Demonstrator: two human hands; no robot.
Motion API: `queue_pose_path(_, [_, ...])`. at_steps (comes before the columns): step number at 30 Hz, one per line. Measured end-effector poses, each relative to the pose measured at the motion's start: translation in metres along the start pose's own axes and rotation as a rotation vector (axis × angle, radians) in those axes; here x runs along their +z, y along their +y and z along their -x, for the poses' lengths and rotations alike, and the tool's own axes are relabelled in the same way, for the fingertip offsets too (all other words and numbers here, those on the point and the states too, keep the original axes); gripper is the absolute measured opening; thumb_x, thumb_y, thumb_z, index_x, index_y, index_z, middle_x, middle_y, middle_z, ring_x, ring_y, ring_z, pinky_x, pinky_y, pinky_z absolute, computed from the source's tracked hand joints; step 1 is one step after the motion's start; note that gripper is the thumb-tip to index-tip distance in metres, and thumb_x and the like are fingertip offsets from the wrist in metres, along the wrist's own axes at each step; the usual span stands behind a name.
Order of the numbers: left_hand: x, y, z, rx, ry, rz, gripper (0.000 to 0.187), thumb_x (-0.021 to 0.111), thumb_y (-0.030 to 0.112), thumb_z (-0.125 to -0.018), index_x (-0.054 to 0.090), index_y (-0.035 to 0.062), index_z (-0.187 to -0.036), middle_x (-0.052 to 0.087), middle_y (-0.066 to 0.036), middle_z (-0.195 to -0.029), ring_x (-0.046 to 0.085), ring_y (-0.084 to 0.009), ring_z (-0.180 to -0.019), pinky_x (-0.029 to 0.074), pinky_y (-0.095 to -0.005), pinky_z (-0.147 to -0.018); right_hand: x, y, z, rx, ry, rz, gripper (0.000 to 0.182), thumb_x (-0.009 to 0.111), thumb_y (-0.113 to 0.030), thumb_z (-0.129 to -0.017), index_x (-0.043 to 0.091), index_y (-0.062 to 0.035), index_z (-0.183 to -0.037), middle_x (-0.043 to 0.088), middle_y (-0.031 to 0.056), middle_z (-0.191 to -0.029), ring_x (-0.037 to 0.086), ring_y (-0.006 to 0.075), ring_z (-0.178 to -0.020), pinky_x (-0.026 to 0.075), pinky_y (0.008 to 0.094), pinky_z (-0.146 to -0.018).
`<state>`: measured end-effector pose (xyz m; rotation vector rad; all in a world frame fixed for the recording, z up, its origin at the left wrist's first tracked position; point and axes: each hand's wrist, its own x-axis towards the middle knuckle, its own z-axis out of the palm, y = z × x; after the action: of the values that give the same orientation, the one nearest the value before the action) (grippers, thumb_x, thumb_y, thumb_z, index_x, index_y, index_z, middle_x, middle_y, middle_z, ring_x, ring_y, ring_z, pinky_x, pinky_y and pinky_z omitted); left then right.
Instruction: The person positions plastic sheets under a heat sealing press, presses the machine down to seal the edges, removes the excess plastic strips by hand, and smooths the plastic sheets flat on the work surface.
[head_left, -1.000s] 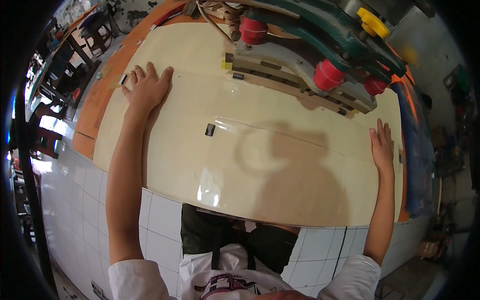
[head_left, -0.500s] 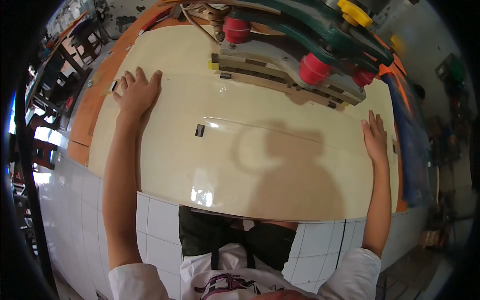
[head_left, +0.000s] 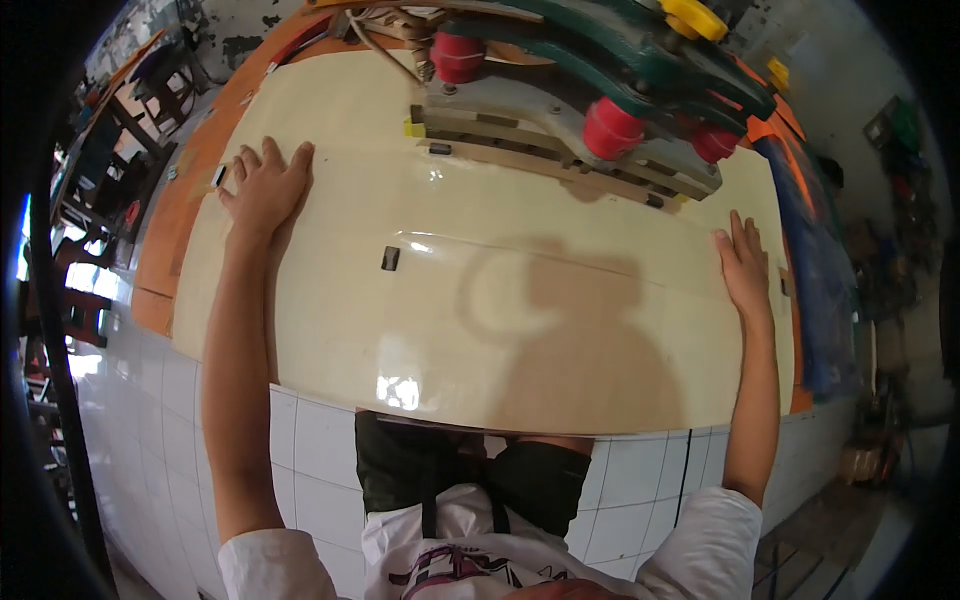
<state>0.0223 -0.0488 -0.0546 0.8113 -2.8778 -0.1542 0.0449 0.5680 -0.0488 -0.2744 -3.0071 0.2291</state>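
Note:
A large cream, glossy sheet [head_left: 330,330] lies over the work table, with my shadow across its right half. My left hand [head_left: 264,190] rests flat on its left side, fingers spread, close to a small black-and-white block [head_left: 219,176] at the sheet's edge. Near the right edge my right hand [head_left: 744,268] lies on the sheet with fingers stretched out. Between the hands sits a small dark rectangular piece [head_left: 390,258]. At the far side stands a green press machine [head_left: 560,70] with red knobs [head_left: 613,128], its long metal bar [head_left: 540,150] above the sheet.
The orange-brown table top [head_left: 155,290] shows along the left edge. Blue plastic sheeting [head_left: 825,300] hangs at the right. A yellow knob [head_left: 693,18] tops the machine. Stools [head_left: 90,305] stand on the tiled floor [head_left: 320,440] to the left.
The whole view has shifted slightly, so the machine and sheet appear a little further left. Both hands keep their places on the sheet.

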Motion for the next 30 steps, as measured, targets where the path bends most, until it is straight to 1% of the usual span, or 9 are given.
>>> queue_pose_path(4, [-0.0002, -0.0014, 0.0017, 0.008, 0.012, 0.028, 0.089, 0.033, 0.071, -0.091, 0.031, 0.0079, -0.154, 0.018, -0.026, -0.161, 0.01, -0.0393, -0.152, 0.003, -0.0672, -0.115, 0.0008, -0.0011, -0.0025, 0.013, -0.013, 0.01, 0.076, 0.032, -0.066, -0.098, 0.027, -0.0189, -0.157, 0.018, 0.0187, -0.163, 0.011, 0.033, -0.152, 0.004, 0.0508, -0.121])
queue_pose_path(6, [-0.0005, -0.0013, 0.001, -0.013, 0.007, 0.027, 0.089, 0.034, 0.071, -0.091, 0.031, 0.0078, -0.154, 0.018, -0.026, -0.161, 0.01, -0.0397, -0.152, 0.003, -0.0674, -0.114, 0.0004, -0.0027, -0.0018, 0.002, -0.021, 0.021, 0.075, 0.032, -0.065, -0.098, 0.027, -0.0189, -0.157, 0.018, 0.0187, -0.163, 0.011, 0.033, -0.152, 0.004, 0.0514, -0.121])
queue_pose_path(13, [-0.0012, -0.001, 0.0039, 0.012, 0.015, 0.058, 0.09, 0.035, 0.071, -0.091, 0.031, 0.0066, -0.153, 0.019, -0.027, -0.16, 0.011, -0.0399, -0.151, 0.006, -0.0678, -0.114, 0.0028, 0.0007, -0.0043, 0.004, -0.012, 0.01, 0.075, 0.032, -0.065, -0.099, 0.027, -0.0183, -0.157, 0.018, 0.0193, -0.163, 0.011, 0.0332, -0.152, 0.004, 0.0535, -0.121])
queue_pose_path(18, [-0.0013, -0.0006, 0.0046, 0.015, 0.019, 0.057, 0.09, 0.034, 0.07, -0.091, 0.03, 0.0057, -0.154, 0.018, -0.026, -0.161, 0.012, -0.0377, -0.152, 0.009, -0.0668, -0.114, 0.0016, -0.0003, -0.0044, 0.008, -0.016, 0.014, 0.075, 0.032, -0.064, -0.099, 0.027, -0.0177, -0.157, 0.018, 0.0191, -0.163, 0.01, 0.033, -0.152, 0.004, 0.0531, -0.121])
queue_pose_path(30, [-0.0019, 0.0011, 0.0048, 0.003, 0.016, 0.039, 0.09, 0.034, 0.07, -0.091, 0.03, 0.0061, -0.154, 0.019, -0.025, -0.161, 0.011, -0.036, -0.152, 0.007, -0.0665, -0.115, 0.0007, -0.001, -0.0036, 0.008, -0.018, -0.002, 0.075, 0.032, -0.064, -0.099, 0.027, -0.0168, -0.157, 0.016, 0.018, -0.164, 0.01, 0.0325, -0.153, 0.004, 0.0536, -0.121])
